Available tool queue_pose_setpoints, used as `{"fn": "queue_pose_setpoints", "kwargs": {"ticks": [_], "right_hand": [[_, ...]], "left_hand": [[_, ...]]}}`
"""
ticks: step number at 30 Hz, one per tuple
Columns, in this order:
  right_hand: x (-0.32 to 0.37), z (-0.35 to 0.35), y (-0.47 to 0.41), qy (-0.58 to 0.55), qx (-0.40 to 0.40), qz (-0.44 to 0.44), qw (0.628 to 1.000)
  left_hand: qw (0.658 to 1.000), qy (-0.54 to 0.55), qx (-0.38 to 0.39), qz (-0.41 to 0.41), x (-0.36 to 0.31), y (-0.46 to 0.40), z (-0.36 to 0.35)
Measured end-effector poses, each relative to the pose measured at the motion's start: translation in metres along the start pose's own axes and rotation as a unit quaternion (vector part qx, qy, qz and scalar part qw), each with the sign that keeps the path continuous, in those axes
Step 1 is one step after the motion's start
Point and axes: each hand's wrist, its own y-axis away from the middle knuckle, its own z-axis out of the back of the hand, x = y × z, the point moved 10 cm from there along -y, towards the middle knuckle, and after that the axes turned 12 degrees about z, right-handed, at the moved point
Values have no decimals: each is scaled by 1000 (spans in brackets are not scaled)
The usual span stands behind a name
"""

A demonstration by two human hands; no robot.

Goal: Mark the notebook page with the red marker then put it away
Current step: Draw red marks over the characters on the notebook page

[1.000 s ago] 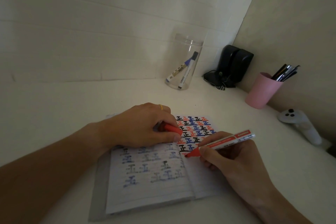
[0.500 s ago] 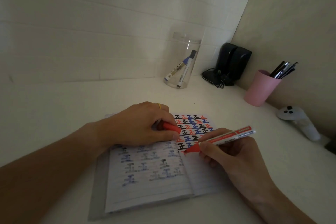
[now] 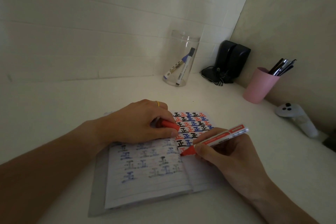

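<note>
An open lined notebook lies on the white desk, its right page filled with rows of black, blue and red characters. My right hand grips the uncapped red marker, whose red tip touches the right page near the spine. My left hand rests on the upper left page and pinches the marker's red cap between thumb and fingers. A yellow ring sits on one left finger.
A clear plastic jar with two markers stands at the back by the wall. Right of it are a black device with cables, a pink cup of pens, and a white controller along the right wall.
The marker's tip has slid slightly left and down toward the spine on the right page. My left hand with the cap has stayed put.
</note>
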Motion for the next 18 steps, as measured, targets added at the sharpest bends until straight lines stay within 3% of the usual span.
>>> {"fn": "queue_pose_setpoints", "kwargs": {"ticks": [13,18], "right_hand": [[-3,10,-2,31,-43,-6,999],[22,30,-18,31,-109,38,993]], "left_hand": [[1000,9,5,0,3,-1,-2],[1000,20,7,3,3,2,0]]}}
